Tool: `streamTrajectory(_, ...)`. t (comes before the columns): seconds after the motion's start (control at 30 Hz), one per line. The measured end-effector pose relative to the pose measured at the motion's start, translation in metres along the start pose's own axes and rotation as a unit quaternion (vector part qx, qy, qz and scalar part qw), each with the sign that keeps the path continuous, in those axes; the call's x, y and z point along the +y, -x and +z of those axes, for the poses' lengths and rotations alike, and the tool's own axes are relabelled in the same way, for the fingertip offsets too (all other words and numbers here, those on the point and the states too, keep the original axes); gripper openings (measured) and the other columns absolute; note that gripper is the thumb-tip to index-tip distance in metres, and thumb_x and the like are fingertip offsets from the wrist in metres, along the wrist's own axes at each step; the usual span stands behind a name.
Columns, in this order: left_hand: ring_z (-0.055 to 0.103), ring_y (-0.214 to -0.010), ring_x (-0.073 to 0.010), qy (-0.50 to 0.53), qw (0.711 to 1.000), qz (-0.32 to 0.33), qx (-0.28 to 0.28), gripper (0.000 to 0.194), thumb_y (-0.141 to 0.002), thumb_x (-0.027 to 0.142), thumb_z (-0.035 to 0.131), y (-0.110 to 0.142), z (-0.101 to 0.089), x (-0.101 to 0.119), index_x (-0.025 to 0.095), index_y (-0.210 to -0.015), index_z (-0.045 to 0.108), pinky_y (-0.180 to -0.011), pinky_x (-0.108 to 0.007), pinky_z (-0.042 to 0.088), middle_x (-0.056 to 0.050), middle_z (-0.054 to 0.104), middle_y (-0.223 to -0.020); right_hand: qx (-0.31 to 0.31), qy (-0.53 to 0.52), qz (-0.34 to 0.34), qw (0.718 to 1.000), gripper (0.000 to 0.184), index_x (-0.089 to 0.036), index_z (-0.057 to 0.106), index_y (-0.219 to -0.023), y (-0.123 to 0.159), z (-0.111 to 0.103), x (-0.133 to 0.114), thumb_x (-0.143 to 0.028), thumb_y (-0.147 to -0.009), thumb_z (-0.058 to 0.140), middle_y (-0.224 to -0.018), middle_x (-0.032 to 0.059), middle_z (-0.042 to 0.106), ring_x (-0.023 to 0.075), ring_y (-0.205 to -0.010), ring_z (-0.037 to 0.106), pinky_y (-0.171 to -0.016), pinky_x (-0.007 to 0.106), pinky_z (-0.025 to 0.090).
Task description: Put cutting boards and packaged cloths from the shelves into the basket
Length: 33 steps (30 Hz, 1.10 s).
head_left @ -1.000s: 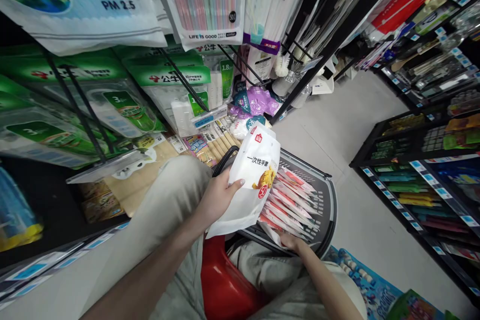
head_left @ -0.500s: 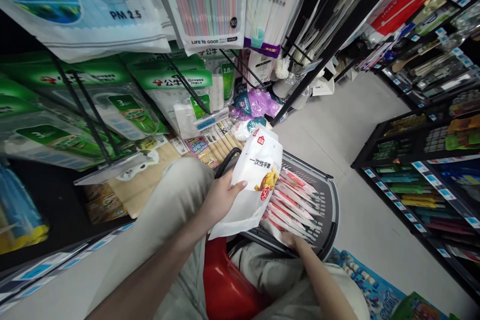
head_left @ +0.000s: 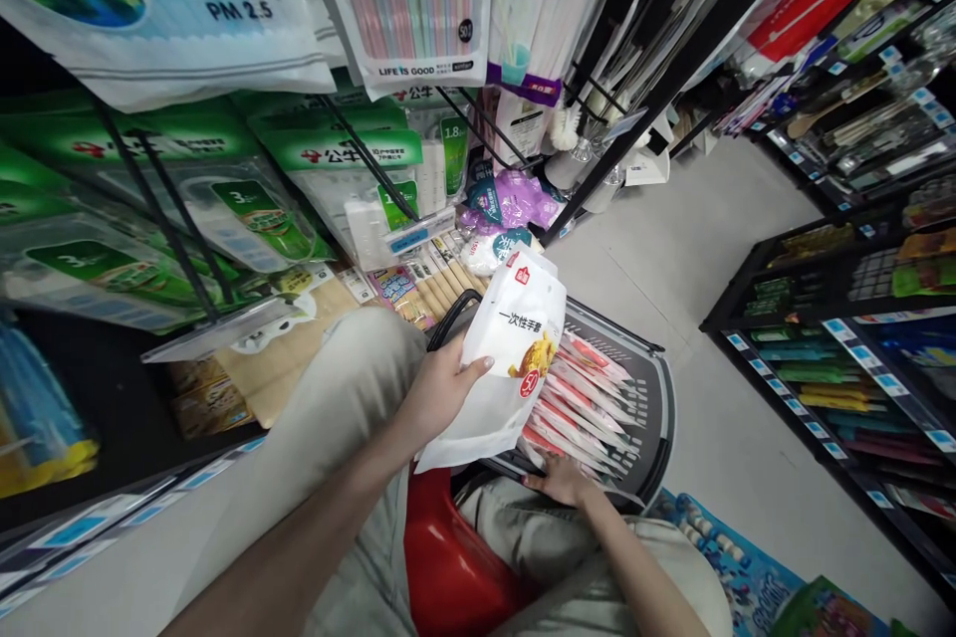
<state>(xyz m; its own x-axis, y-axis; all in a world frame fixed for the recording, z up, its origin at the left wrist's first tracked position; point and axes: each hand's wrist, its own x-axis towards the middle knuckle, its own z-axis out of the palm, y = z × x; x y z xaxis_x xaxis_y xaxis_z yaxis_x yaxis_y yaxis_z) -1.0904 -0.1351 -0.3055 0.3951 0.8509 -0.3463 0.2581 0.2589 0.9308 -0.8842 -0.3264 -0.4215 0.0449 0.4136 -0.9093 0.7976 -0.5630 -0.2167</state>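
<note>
Left hand [head_left: 437, 398] grips a white pack of disposable gloves [head_left: 502, 368], fingers wrapped around its near edge, holding it upright above the dark shopping basket [head_left: 651, 418]. Right hand [head_left: 562, 480] rests on the row of red-and-white packets [head_left: 583, 398] inside the basket, fingers lightly curled against the nearest packet.

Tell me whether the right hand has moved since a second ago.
Yes. The right hand has slid slightly left and up along the near rim of the basket, its fingers now reaching onto the red packets.
</note>
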Motion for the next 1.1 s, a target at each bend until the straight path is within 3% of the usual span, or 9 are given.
streamTrajectory(0.13, 0.063, -0.085, -0.0234, -0.010, 1.000, 0.010, -0.001, 0.026, -0.077, 0.032, 0.053, 0.000, -0.003, 0.000, 0.015, -0.096, 0.058, -0.070, -0.030, 0.048, -0.007, 0.066, -0.102, 0.037, 0.043, 0.007, 0.998, 0.071, -0.009, 0.036, -0.131, 0.026, 0.006, -0.005, -0.034, -0.069, 0.062, -0.130, 0.0219, 0.042, 0.0323, -0.118, 0.041, -0.096, 0.040, 0.032)
streamTrajectory(0.3, 0.063, -0.080, -0.0254, -0.046, 0.998, 0.015, -0.047, 0.027, -0.075, 0.030, 0.057, 0.006, 0.004, 0.004, 0.016, -0.097, 0.060, -0.064, -0.030, 0.047, -0.006, 0.069, -0.091, 0.170, -0.054, -0.050, 0.983, 0.037, -0.017, 0.050, -0.116, 0.089, -0.054, -0.012, -0.034, -0.084, 0.042, -0.112, 0.0103, 0.059, 0.0192, -0.100, 0.056, -0.087, 0.029, 0.041)
streamTrajectory(0.4, 0.062, -0.080, -0.0259, 0.030, 0.995, -0.018, -0.093, 0.027, -0.069, 0.031, 0.063, 0.010, 0.016, 0.005, 0.015, -0.091, 0.061, -0.063, -0.030, 0.047, -0.007, 0.069, -0.090, 0.335, -0.167, -0.099, 0.922, 0.047, -0.021, 0.043, -0.118, 0.119, -0.097, -0.024, -0.043, -0.077, 0.052, -0.115, 0.0071, 0.057, 0.0197, -0.099, 0.056, -0.086, 0.032, 0.043)
streamTrajectory(0.47, 0.062, -0.081, -0.0251, 0.140, 0.982, -0.046, -0.120, 0.033, -0.066, 0.031, 0.067, 0.014, 0.025, 0.004, 0.014, -0.092, 0.059, -0.065, -0.031, 0.049, -0.008, 0.068, -0.093, 0.326, -0.242, -0.095, 0.909, 0.053, -0.019, 0.046, -0.112, 0.127, -0.110, -0.034, -0.047, -0.069, 0.061, -0.111, 0.0090, 0.059, 0.0230, -0.094, 0.058, -0.081, 0.036, 0.046)
streamTrajectory(0.53, 0.063, -0.079, -0.0236, 0.243, 0.959, -0.072, -0.127, 0.040, -0.063, 0.031, 0.071, 0.017, 0.034, 0.003, 0.013, -0.096, 0.057, -0.067, -0.032, 0.049, -0.010, 0.067, -0.096, 0.263, -0.365, -0.124, 0.884, 0.056, -0.017, 0.049, -0.106, 0.126, -0.107, -0.045, -0.045, -0.062, 0.068, -0.107, 0.0103, 0.061, 0.0246, -0.091, 0.059, -0.078, 0.037, 0.048)
streamTrajectory(0.63, 0.063, -0.075, -0.0223, 0.320, 0.936, -0.101, -0.107, 0.047, -0.056, 0.028, 0.077, 0.019, 0.041, 0.001, 0.011, -0.095, 0.057, -0.066, -0.032, 0.050, -0.010, 0.068, -0.091, 0.217, -0.550, -0.179, 0.786, 0.054, -0.017, 0.053, -0.100, 0.116, -0.086, -0.058, -0.038, -0.056, 0.074, -0.102, 0.0080, 0.064, 0.0234, -0.088, 0.061, -0.078, 0.037, 0.049)
streamTrajectory(0.8, 0.063, -0.075, -0.0222, 0.366, 0.922, -0.095, -0.084, 0.046, -0.054, 0.030, 0.078, 0.019, 0.041, 0.001, 0.010, -0.091, 0.059, -0.067, -0.031, 0.050, -0.011, 0.068, -0.090, 0.292, -0.640, -0.144, 0.696, 0.048, -0.015, 0.059, -0.090, 0.102, -0.063, -0.057, -0.034, -0.051, 0.078, -0.088, 0.0062, 0.068, 0.0210, -0.075, 0.063, -0.073, 0.037, 0.050)
streamTrajectory(0.97, 0.061, -0.089, -0.0268, 0.303, 0.953, -0.028, 0.010, 0.051, -0.057, 0.038, 0.075, 0.008, 0.023, 0.000, 0.010, -0.097, 0.061, -0.077, -0.036, 0.049, -0.013, 0.066, -0.100, 0.467, -0.478, -0.086, 0.739, 0.048, -0.011, 0.063, -0.089, 0.128, -0.098, -0.018, -0.042, -0.053, 0.073, -0.089, 0.0102, 0.068, 0.0226, -0.075, 0.061, -0.070, 0.034, 0.049)
streamTrajectory(1.1, 0.061, -0.090, -0.0279, 0.206, 0.972, 0.001, 0.116, 0.051, -0.058, 0.042, 0.073, -0.002, 0.005, -0.005, 0.010, -0.097, 0.061, -0.077, -0.037, 0.049, -0.013, 0.066, -0.100, 0.506, -0.160, -0.073, 0.844, 0.035, -0.015, 0.065, -0.092, 0.152, -0.127, 0.007, -0.041, -0.069, 0.059, -0.085, 0.0073, 0.068, 0.0231, -0.077, 0.060, -0.070, 0.031, 0.045)
